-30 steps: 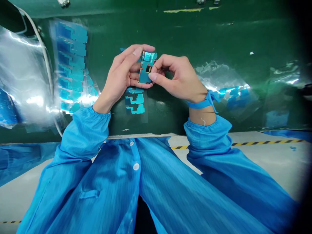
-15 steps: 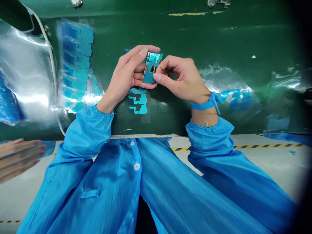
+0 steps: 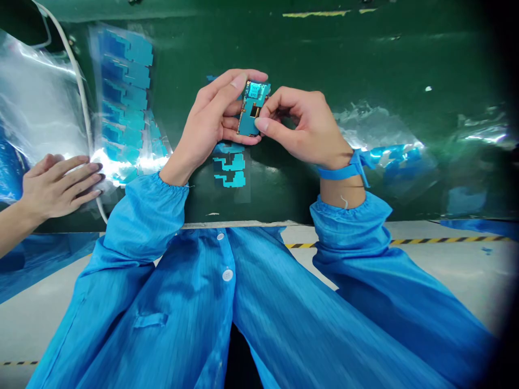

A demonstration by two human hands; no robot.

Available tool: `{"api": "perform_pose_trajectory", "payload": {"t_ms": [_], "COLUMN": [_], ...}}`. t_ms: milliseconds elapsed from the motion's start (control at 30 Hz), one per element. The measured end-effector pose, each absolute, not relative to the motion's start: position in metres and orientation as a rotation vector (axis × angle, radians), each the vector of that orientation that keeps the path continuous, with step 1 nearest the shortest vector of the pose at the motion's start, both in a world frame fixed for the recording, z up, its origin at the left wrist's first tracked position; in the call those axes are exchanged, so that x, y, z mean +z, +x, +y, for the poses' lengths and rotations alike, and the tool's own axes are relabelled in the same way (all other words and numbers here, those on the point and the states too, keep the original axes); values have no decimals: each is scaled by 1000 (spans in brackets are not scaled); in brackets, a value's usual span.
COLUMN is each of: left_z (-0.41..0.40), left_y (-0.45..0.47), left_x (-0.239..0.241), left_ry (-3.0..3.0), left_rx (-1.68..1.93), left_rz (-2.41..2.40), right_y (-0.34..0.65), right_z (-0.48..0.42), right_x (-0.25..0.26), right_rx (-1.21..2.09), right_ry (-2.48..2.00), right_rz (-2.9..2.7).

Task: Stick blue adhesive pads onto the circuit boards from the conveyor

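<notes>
My left hand (image 3: 214, 111) holds a small circuit board (image 3: 248, 123) by its edges, thumb at the top left and fingers behind and below. Blue film covers much of the board's face, with a dark rectangular opening near the middle. My right hand (image 3: 302, 124) pinches at the board's right edge with thumb and forefinger; its other fingers are curled. Whether a bit of film lies in that pinch is hidden. Below the board, a clear sheet with blue die-cut film pieces (image 3: 235, 179) lies on the green mat. A blue wrist strap (image 3: 343, 172) circles my right wrist.
A larger sheet of blue film pieces (image 3: 138, 74) lies at the left, beside a white cable (image 3: 83, 92) and clear plastic bags (image 3: 36, 102). Another person's hand (image 3: 65, 183) rests over the bags. A clear bag with blue pieces (image 3: 399, 162) is at the right.
The other person's hand has moved up and right from beside the table onto the plastic at left. My hands and the board keep nearly the same pose; the view has shifted slightly.
</notes>
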State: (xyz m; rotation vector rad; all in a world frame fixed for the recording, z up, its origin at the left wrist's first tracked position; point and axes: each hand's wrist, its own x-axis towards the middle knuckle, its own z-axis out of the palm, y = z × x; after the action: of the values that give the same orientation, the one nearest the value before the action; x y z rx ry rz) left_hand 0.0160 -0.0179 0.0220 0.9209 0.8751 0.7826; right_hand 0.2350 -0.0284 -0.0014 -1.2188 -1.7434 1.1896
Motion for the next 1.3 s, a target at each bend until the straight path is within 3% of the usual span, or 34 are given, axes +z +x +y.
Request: {"api": "perform_pose_trajectory", "payload": {"t_ms": [1300], "left_z": [-6], "left_y": [13], "left_x": [2], "left_ry": [991], "left_rx": [777], "left_rz": [765], "right_y": [238], "right_z": [-27], "right_x": [-5], "right_rx": [1192], "right_ry": [-1193], "right_rz": [-1766]}}
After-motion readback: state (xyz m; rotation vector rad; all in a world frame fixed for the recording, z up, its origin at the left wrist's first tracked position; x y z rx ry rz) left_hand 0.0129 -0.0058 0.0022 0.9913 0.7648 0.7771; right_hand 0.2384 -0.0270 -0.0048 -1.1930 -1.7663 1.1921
